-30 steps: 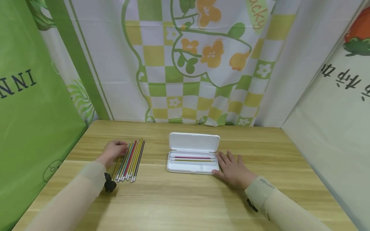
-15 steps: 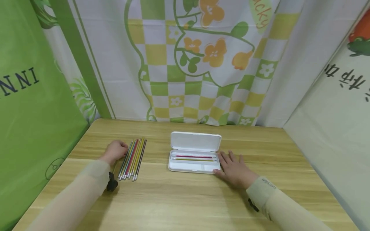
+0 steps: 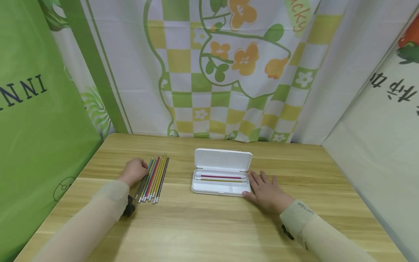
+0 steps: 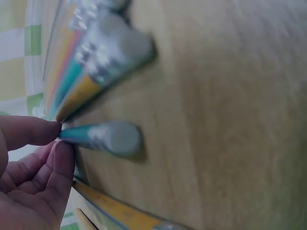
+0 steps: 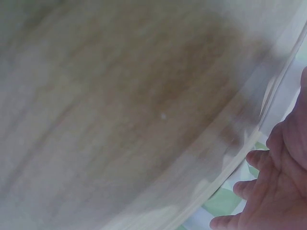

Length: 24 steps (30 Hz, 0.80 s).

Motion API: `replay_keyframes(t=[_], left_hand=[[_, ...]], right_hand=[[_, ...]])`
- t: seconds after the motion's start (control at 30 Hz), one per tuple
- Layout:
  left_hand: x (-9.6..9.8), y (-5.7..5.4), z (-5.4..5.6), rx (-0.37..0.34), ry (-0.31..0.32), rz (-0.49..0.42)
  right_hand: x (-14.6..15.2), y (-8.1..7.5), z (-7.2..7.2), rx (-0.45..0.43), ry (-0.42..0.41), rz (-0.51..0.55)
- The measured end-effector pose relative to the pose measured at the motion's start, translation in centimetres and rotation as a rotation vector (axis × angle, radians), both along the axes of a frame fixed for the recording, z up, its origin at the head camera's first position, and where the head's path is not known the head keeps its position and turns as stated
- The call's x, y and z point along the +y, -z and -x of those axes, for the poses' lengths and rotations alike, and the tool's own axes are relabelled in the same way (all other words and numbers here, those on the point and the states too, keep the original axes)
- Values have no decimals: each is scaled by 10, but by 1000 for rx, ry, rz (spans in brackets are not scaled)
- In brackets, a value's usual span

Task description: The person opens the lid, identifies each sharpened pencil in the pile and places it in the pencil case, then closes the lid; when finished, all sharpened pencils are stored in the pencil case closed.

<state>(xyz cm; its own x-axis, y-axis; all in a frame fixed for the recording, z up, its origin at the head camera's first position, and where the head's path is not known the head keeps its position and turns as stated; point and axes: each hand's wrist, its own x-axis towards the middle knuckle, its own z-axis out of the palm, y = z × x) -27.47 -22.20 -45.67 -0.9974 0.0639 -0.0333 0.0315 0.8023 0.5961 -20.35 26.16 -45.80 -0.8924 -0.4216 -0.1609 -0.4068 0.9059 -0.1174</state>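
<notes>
My left hand (image 3: pixel 135 171) is at the left side of a row of pencils (image 3: pixel 159 178) with white erasers toward me. In the left wrist view, its thumb and forefinger pinch a teal pencil (image 4: pixel 79 134), whose eraser end points away from the hand. Other pencils lie on both sides of it, among them a yellow pencil (image 4: pixel 120 208). My right hand (image 3: pixel 268 193) rests with spread fingers at the right end of an open white pencil case (image 3: pixel 209 189). Inside the case lie a red pencil (image 3: pixel 222 177) and a yellow pencil (image 3: pixel 220 180).
The wooden table (image 3: pixel 203 225) carries both the pencil row and the case. Behind the case's tray its lid (image 3: pixel 223 160) stands raised. A patterned curtain (image 3: pixel 235 109) hangs along the table's back edge, with a green cloth (image 3: pixel 39 145) on the left.
My left hand has edged right at the left side of the row, and a teal pencil is now between its fingertips. My right hand keeps its place by the case.
</notes>
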Motion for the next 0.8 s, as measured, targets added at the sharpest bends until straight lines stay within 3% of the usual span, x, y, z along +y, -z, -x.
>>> replay_keyframes(t=[0.37,0.7,0.8], left_hand=[[1,0,3,-19,28,88],[16,-6,3,-16,122,219],[16,-7,2,-34,116,200]], right_hand=[[-6,-7,-2,-26,-1,14],[4,10,4,32,-6,-16],[3,8,3,31,-15,-8]])
